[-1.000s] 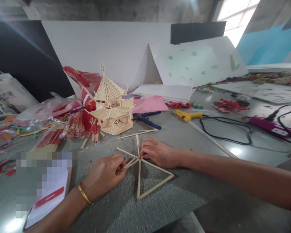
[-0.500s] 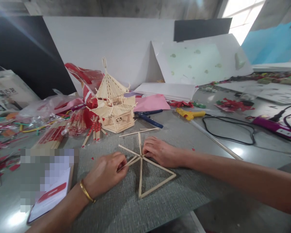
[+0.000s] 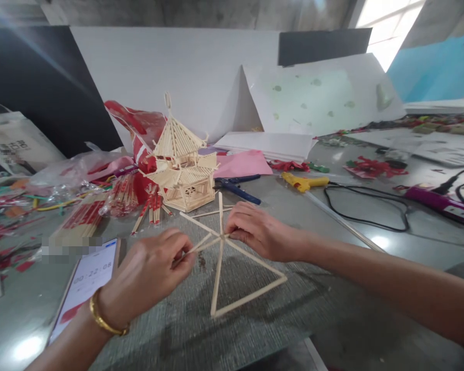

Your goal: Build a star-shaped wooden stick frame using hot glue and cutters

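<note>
A frame of thin wooden sticks (image 3: 251,296) fans out like spokes from one centre, with a cross stick closing a triangle on the near side. It hangs a little above the mat, its shadow falling below. My left hand (image 3: 150,268), a gold bangle (image 3: 107,314) on its wrist, pinches the outer end of the left-hand sticks; that end is hidden in the fingers. Close to the centre, my right hand (image 3: 263,232) is closed on the frame, fingertips at the joint. Behind it lie loose sticks (image 3: 211,212) and a pagoda model (image 3: 185,178) made of sticks.
A phone (image 3: 96,268) showing a timer lies by my left wrist. Blue-handled pliers (image 3: 242,193), a yellow glue gun (image 3: 307,183) with its cable, and a purple power strip (image 3: 435,202) are farther back. Wrapped stick bundles (image 3: 121,195) lie at left.
Both hands have raised the stick frame off the mat and tilted it slightly. My left hand has shifted left and up, uncovering more of the phone's screen.
</note>
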Demonstrator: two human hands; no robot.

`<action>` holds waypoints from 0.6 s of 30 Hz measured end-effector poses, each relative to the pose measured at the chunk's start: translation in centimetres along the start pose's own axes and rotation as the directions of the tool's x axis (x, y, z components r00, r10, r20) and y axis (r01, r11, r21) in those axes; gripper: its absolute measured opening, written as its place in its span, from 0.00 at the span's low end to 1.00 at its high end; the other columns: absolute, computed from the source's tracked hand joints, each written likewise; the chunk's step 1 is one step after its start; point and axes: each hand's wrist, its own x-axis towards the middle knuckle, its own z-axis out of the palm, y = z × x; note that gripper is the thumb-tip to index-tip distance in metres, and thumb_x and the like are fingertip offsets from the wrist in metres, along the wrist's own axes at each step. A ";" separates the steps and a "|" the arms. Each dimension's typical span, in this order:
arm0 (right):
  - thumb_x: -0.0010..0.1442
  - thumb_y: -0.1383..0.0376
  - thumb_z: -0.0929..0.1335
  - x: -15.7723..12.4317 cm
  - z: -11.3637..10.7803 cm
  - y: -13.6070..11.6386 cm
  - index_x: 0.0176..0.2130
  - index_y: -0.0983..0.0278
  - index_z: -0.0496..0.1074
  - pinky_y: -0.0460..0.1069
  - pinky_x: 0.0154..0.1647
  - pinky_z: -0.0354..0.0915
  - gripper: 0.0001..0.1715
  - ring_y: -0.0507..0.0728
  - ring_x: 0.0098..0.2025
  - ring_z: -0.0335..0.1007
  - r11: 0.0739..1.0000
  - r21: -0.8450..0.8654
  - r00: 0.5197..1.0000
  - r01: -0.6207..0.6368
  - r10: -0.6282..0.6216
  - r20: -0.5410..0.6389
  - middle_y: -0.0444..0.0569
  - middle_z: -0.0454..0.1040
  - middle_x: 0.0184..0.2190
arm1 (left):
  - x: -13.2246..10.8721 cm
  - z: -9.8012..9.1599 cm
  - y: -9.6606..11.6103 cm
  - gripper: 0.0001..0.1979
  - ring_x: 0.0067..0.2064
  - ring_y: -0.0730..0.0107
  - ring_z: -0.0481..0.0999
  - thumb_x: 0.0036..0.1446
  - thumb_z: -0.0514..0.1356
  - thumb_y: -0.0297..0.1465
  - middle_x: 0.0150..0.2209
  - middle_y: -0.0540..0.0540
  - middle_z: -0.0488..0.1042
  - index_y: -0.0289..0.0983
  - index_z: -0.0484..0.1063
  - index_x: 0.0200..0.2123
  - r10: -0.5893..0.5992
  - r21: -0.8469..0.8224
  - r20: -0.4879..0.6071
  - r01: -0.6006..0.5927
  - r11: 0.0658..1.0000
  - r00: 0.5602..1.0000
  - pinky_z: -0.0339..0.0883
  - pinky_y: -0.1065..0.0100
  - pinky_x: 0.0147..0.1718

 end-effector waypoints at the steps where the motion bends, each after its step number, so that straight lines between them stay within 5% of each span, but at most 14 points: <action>1: 0.65 0.69 0.59 0.2 0.0 0.0 0.35 0.68 0.66 0.49 0.44 0.57 0.10 0.53 0.39 0.59 1.000 -0.006 1.000 0.005 -0.005 0.007 0.50 0.68 0.34 | -0.1 -0.1 -0.1 0.09 0.25 0.74 0.66 0.59 0.52 0.32 0.25 0.53 0.66 0.37 0.66 0.28 -0.004 0.009 0.001 0.004 1.000 1.000 0.55 0.69 0.28; 10: 0.63 0.70 0.62 -0.3 3.4 1.8 0.33 0.67 0.69 0.49 0.44 0.58 0.08 0.53 0.36 0.61 0.999 -0.006 0.989 -0.048 0.049 0.143 0.48 0.70 0.32 | -0.4 3.0 -0.7 0.08 0.28 0.71 0.68 0.58 0.51 0.31 0.27 0.51 0.68 0.37 0.66 0.28 -0.091 -0.066 0.216 0.108 0.992 0.972 0.55 0.69 0.29; 18: 0.63 0.68 0.63 -0.8 3.2 1.9 0.34 0.67 0.70 0.50 0.45 0.59 0.07 0.54 0.38 0.63 0.997 -0.014 0.989 -0.078 0.079 0.124 0.49 0.70 0.33 | -0.3 4.0 -0.7 0.09 0.29 0.71 0.67 0.59 0.52 0.32 0.27 0.51 0.69 0.37 0.67 0.28 -0.092 -0.103 0.220 0.117 0.988 0.971 0.55 0.69 0.29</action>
